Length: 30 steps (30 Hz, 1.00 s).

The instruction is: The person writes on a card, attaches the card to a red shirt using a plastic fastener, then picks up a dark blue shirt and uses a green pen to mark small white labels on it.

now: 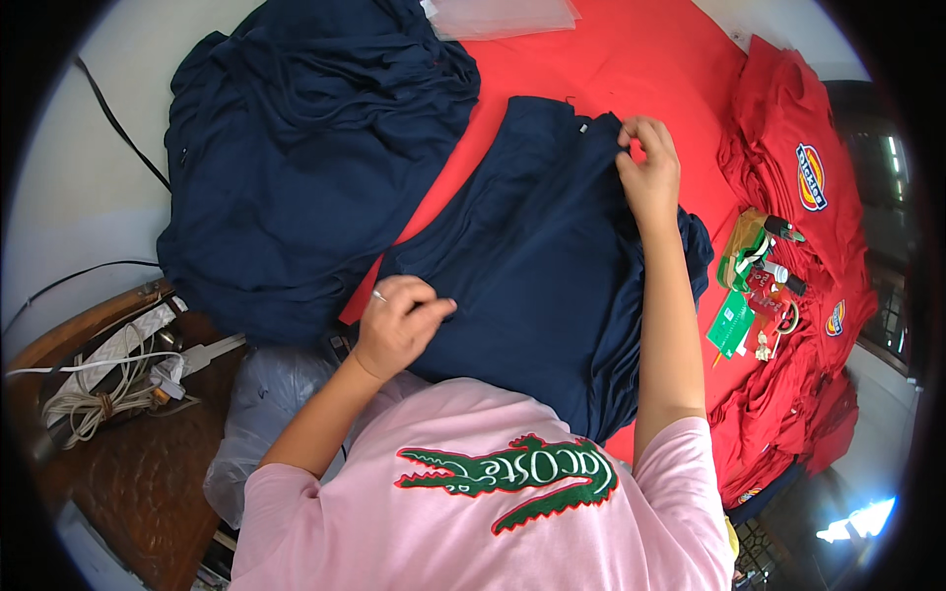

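A dark navy garment (532, 286) lies spread before me on a red cloth (611, 59), with a small white tag near its far edge. My right hand (650, 167) reaches to its far right corner, thumb and forefinger closing on the cloth's edge there. Over the near left part of the garment is my left hand (399, 320), wearing a ring, its fingers bent together. Whether cloth is pinched between those left fingertips cannot be made out. To the left rests a large heap of navy garments (305, 167), rumpled and layered.
Red garments with patches (788, 148) are piled along the right. Beside them lie a green card (730, 323), scissors (788, 317) and small bottles. Clear plastic sheets (503, 15) lie at the far edge. Bundled cables (94, 409) and a plastic bag (266, 414) are at left.
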{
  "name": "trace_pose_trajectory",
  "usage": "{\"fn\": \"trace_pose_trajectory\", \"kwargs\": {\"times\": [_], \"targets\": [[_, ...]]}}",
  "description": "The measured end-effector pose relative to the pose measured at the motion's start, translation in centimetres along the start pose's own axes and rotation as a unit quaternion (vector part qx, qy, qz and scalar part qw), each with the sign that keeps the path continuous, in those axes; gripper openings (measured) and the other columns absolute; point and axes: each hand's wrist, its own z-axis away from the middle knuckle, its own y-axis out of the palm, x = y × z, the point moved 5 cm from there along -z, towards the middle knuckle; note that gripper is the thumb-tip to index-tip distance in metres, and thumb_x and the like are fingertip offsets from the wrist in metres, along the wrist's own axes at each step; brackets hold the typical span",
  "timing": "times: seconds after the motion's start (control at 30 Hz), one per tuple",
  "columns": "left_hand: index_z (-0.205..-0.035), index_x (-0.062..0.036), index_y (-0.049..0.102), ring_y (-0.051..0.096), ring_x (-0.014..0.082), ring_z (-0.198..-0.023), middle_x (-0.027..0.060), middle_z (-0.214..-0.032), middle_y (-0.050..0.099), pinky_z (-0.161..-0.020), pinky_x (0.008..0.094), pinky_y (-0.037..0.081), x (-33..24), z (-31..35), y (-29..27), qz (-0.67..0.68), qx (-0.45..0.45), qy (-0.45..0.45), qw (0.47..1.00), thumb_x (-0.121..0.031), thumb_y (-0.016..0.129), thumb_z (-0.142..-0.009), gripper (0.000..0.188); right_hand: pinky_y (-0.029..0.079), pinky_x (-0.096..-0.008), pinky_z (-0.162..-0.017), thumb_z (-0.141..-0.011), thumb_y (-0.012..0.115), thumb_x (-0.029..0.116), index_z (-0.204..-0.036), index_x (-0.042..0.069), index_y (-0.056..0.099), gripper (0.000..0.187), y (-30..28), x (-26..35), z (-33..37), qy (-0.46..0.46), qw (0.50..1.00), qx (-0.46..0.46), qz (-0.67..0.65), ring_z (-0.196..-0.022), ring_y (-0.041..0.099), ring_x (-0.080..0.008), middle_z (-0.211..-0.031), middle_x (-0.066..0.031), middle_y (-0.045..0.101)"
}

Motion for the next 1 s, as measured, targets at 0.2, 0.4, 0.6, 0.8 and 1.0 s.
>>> {"fn": "trace_pose_trajectory", "kwargs": {"times": [0.2, 0.4, 0.6, 0.8, 1.0], "targets": [[-0.102, -0.0106, 0.078, 0.068, 0.0292, -0.120, 0.0045, -0.120, 0.073, -0.106, 0.0481, 0.049, -0.7, 1.7, 3.0, -0.022, 0.104, -0.032, 0.994, -0.012, 0.085, -0.086, 0.019, 0.056, -0.0435, -0.104, -0.086, 0.062, -0.008, -0.104, 0.007, 0.078, 0.028, -1.5, -3.6, 6.3, 0.051, 0.993, 0.054, 0.087, -0.122, 0.069, -0.0347, -0.126, -0.0121, 0.073], [-0.108, -0.0076, 0.076, 0.067, 0.0313, -0.122, 0.0081, -0.123, 0.073, -0.107, 0.0475, 0.048, 0.1, 1.1, 1.2, 0.023, 0.047, -0.083, 0.995, -0.009, 0.080, -0.091, 0.017, 0.056, -0.0417, -0.104, -0.096, 0.063, -0.004, -0.113, 0.004, 0.077, 0.024, -2.7, -0.9, 5.4, 0.116, 0.991, -0.062, -0.021, -0.123, 0.070, -0.0340, -0.127, -0.0163, 0.073], [-0.118, -0.0035, 0.072, 0.069, 0.0329, -0.112, 0.0116, -0.125, 0.072, -0.100, 0.0404, 0.053, 4.1, 1.3, -0.6, -0.037, -0.020, -0.221, 0.974, -0.005, 0.074, -0.097, 0.021, 0.054, -0.0433, -0.104, -0.095, 0.073, 0.010, -0.117, 0.006, 0.078, 0.024, 2.4, 1.8, -0.3, 0.024, 0.999, 0.022, -0.024, -0.117, 0.070, -0.0336, -0.119, -0.0139, 0.076], [-0.123, -0.0046, 0.073, 0.068, 0.0285, -0.106, 0.0116, -0.127, 0.068, -0.091, 0.0379, 0.057, 3.7, 1.7, -0.4, -0.029, -0.031, -0.269, 0.962, -0.013, 0.085, -0.092, 0.034, 0.054, -0.0424, -0.101, -0.092, 0.080, 0.017, -0.119, 0.007, 0.079, 0.029, 9.1, 2.2, -4.3, 0.022, 0.990, 0.138, 0.024, -0.115, 0.069, -0.0320, -0.114, -0.0130, 0.076], [-0.109, -0.0019, 0.069, 0.068, 0.0267, -0.098, 0.0128, -0.118, 0.069, -0.089, 0.0375, 0.057, 4.6, 2.3, -0.2, 0.036, -0.037, -0.316, 0.947, -0.015, 0.084, -0.094, 0.026, 0.055, -0.0422, -0.098, -0.086, 0.081, 0.011, -0.103, 0.008, 0.080, 0.017, 8.1, 3.4, -5.2, -0.016, 0.987, 0.157, -0.031, -0.109, 0.070, -0.0302, -0.104, -0.0101, 0.075]]}}
